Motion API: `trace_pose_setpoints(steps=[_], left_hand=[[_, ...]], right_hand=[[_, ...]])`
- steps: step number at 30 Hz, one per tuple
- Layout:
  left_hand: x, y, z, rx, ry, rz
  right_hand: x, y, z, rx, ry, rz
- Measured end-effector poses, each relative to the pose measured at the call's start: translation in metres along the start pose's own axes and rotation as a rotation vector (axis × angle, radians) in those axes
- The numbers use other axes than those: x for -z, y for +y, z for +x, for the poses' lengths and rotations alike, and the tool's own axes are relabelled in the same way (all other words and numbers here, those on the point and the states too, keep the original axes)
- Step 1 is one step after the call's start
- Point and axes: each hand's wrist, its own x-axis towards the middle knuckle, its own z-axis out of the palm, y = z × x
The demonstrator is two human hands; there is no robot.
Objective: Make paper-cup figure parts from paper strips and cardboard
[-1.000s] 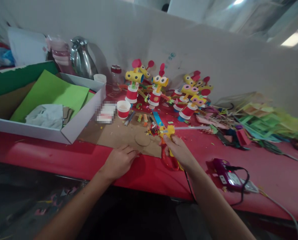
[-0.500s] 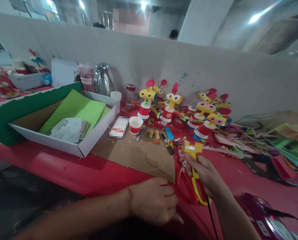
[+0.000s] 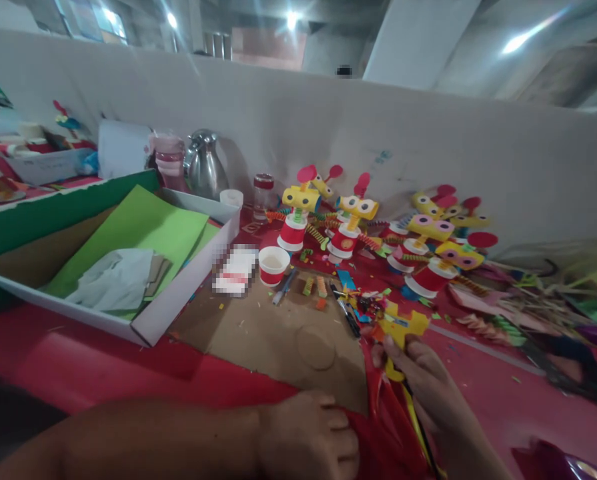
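My right hand (image 3: 423, 367) is wrapped round a yellow hot glue gun (image 3: 403, 325), its nozzle toward the left. Beneath that hand lie red-handled scissors (image 3: 385, 407), partly covered. At the front edge my left hand (image 3: 311, 437) is closed with its fingers curled down; whatever it may hold is hidden. A cardboard sheet (image 3: 258, 340) with a round mark lies just beyond it. On the sheet's far part are a red-and-white paper cup (image 3: 273, 267), small folded paper springs (image 3: 321, 287) and a pen (image 3: 345, 313).
Several paper-cup figures (image 3: 348, 233) with yellow heads stand along the back. A white box (image 3: 183, 280) with green paper is at left. Behind it are a steel jug (image 3: 208, 170) and a jar (image 3: 263, 200). Paper scraps (image 3: 508, 320) lie at right; a purple device (image 3: 563, 460) sits front right.
The view has shifted, so the table things appear lower. My right hand has moved slightly right and down with the glue gun. My left hand sits lower in view, still closed.
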Motion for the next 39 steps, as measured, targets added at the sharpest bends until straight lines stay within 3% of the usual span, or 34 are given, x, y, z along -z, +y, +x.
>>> trace_pose_setpoints(steps=[3,6,11,18,24,39], left_hand=[[0.007,0.002,0.000,0.051,-0.060,-0.043],[0.013,-0.001,0.002,0.212,-0.058,-0.012],[0.005,-0.003,0.002,0.436,-0.067,0.074],[0.000,-0.002,0.002,0.485,-0.095,-0.007],[-0.001,-0.008,0.002,0.589,-0.099,0.001],[0.002,-0.014,0.005,0.673,-0.155,0.033]], right_hand=[[-0.002,0.006,0.002,0.057,-0.021,-0.098],[-0.002,0.006,0.002,0.098,-0.060,-0.193],[0.003,-0.002,-0.009,0.011,-0.102,-0.356],[0.005,-0.011,-0.024,-0.082,-0.084,-0.602],[0.004,-0.014,-0.024,-0.073,-0.029,-0.724],[0.002,-0.010,-0.028,-0.114,-0.030,-0.669]])
